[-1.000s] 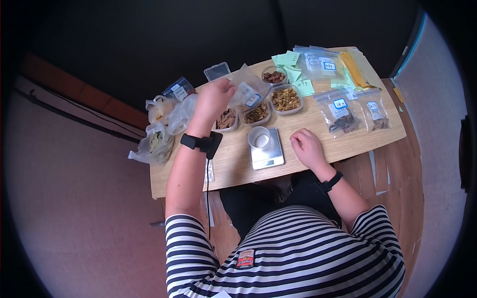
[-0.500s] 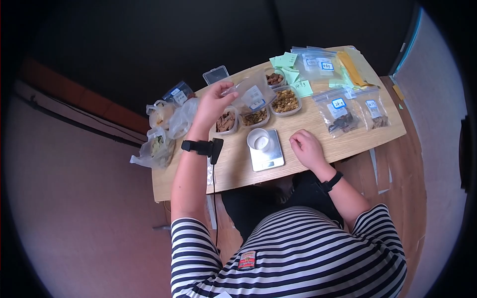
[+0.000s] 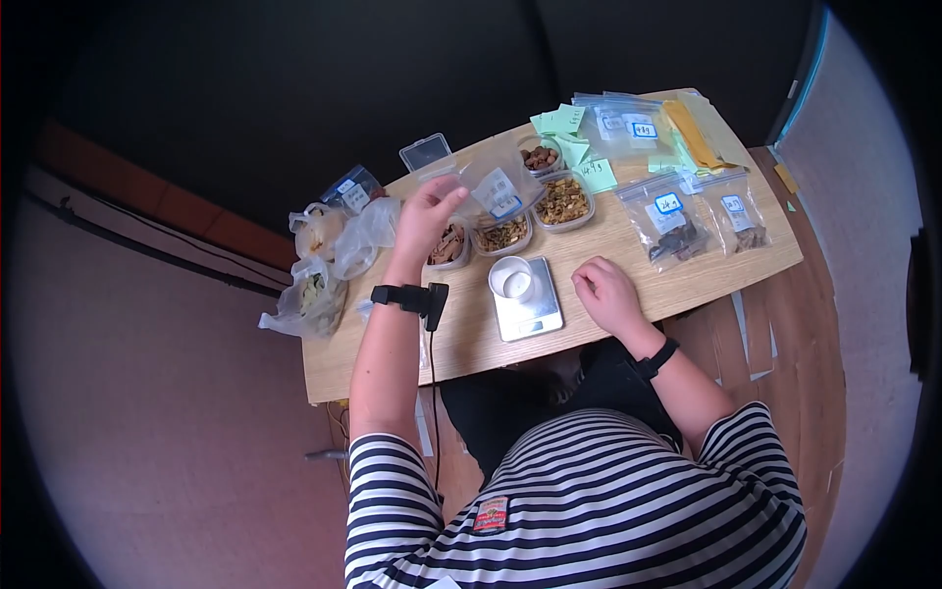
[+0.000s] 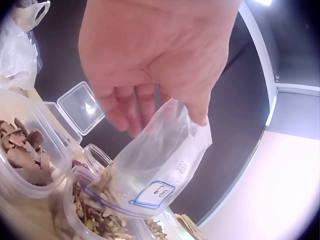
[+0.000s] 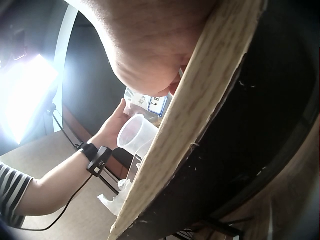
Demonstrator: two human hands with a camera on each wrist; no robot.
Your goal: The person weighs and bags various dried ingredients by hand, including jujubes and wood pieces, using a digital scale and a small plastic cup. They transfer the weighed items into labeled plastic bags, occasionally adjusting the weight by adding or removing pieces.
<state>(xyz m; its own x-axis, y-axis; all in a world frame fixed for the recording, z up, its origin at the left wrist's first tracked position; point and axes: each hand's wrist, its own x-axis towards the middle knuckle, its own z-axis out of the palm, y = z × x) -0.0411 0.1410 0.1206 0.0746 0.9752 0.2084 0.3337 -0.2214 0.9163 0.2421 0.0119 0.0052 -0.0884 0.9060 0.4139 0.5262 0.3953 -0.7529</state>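
My left hand (image 3: 429, 218) pinches the upper end of a clear zip bag (image 4: 170, 140) between thumb and fingers. The bag, which bears a blue-edged label (image 4: 155, 193), is tipped mouth-down, with pale dried slices (image 4: 107, 187) near its lower end. That end overlaps a clear tub (image 3: 503, 253) of chopped dried pieces. Left of it, a second tub (image 4: 52, 182) contains brown bark-like pieces. Loosely curled, my right hand (image 3: 606, 294) rests at the table's near side, to the right of a small scale (image 3: 541, 312) bearing a clear plastic cup (image 3: 527, 286).
Farther back stand tubs of yellow-brown pieces (image 3: 563, 201) and round brown nuts (image 3: 540, 159). Green paper notes (image 3: 596, 175) and labelled bags (image 3: 677, 231) lie to the right. Knotted plastic bags (image 3: 312, 293) crowd the left edge, and a clear lid (image 3: 425, 152) lies behind.
My left hand has come a little nearer to me, its fingers still on the bag, whose lower end stays over the tub. The right hand has stayed in place.
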